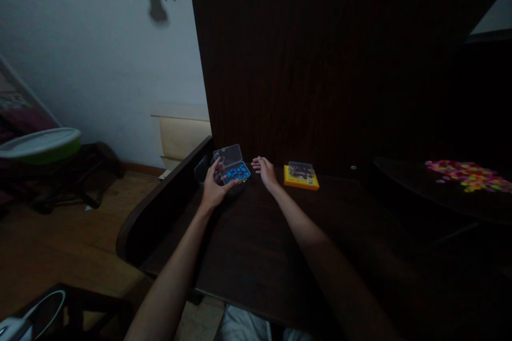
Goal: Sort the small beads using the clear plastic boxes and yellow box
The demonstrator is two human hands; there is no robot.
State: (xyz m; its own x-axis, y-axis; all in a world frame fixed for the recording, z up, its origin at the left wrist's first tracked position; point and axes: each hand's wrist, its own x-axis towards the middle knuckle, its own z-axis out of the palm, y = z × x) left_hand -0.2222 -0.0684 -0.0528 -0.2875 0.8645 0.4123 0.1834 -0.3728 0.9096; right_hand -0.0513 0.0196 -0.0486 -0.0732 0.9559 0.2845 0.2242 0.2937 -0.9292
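My left hand (216,187) grips a clear plastic box (228,155) by its left and near sides, its lid standing raised at the back. Several small blue pieces (237,172) lie inside the box. To the right of it, my right hand (264,169) hovers with fingers stretched out and nothing visible in them. Farther right, a second clear box (301,169) with small pieces in it rests on a yellow box (301,183). What the small pieces are is too dim to tell.
The dark wooden desk (248,245) has a raised side panel (160,202) on the left and a tall back board (320,64). Many pink and yellow pieces (468,175) lie on a dark surface at the right. A green tub with a pale lid (44,145) stands far left.
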